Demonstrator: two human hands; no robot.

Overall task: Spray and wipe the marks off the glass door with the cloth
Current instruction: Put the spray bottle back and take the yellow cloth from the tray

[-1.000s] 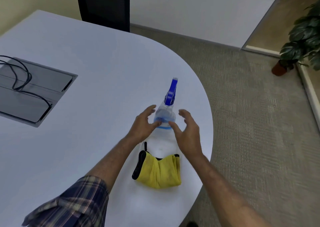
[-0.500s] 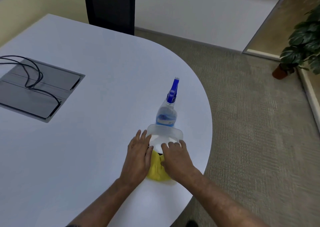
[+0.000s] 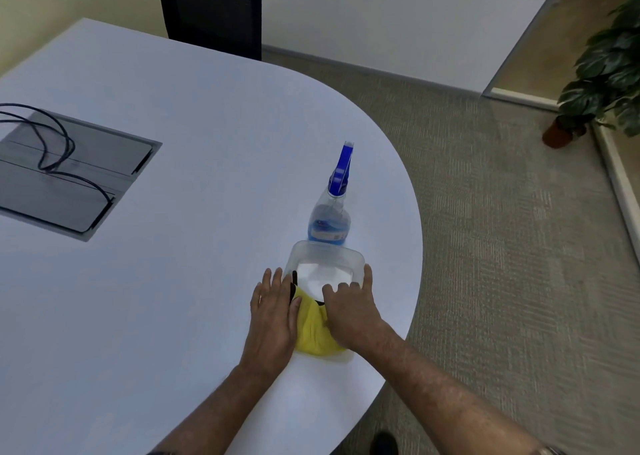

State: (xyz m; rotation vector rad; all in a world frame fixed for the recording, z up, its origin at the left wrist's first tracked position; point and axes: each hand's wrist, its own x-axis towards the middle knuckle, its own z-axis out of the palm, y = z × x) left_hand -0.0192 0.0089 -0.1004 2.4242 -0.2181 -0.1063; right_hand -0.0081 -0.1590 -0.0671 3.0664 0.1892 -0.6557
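A yellow cloth point(image 3: 313, 330) with a black edge lies half in a shallow clear plastic tub point(image 3: 323, 255) near the round end of the white table point(image 3: 173, 281). Just beyond the tub stands a clear spray bottle point(image 3: 329, 224) with blue liquid and a blue trigger head. My left hand point(image 3: 272, 319) rests flat against the cloth's left side, fingers straight and thumb on the fabric. On the cloth's right side, my right hand point(image 3: 349, 310) has its fingers curled down onto the cloth inside the tub.
A grey cable hatch point(image 3: 79, 177) with black cords sits in the table at the left. A black chair back point(image 3: 211, 7) stands behind the table. Carpet lies to the right, with a potted plant point(image 3: 609, 70) and a metal-framed panel point(image 3: 519, 42) at the far right.
Both hands have drawn back from the spray bottle's sides and come down onto the yellow cloth at the tub. The bottle has stayed upright where it was.
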